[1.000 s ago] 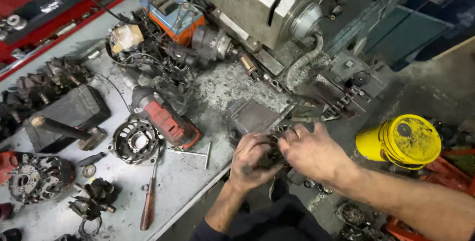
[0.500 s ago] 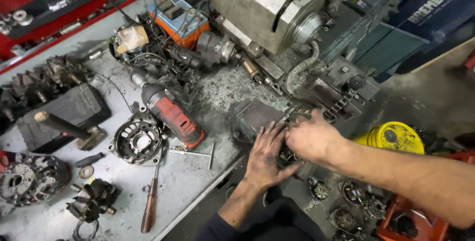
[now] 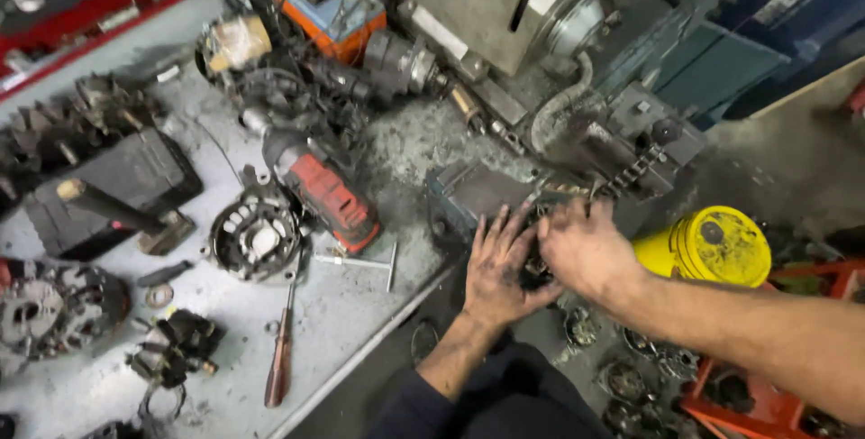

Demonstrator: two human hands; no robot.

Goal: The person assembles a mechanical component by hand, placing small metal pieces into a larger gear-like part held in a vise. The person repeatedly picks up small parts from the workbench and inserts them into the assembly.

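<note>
Both hands, left hand point(image 3: 498, 268) and right hand point(image 3: 584, 248), close grimy fingers around one small dark part point(image 3: 537, 268) at the workbench point(image 3: 360, 313) edge

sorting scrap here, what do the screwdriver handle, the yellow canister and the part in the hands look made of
Screwdriver: handle looks like reddish-brown wood or plastic, shaft dull steel. Yellow canister: glossy, smudged, probably painted metal or plastic. The part between the left hand and right hand looks like dark, greasy metal, mostly hidden.
</note>
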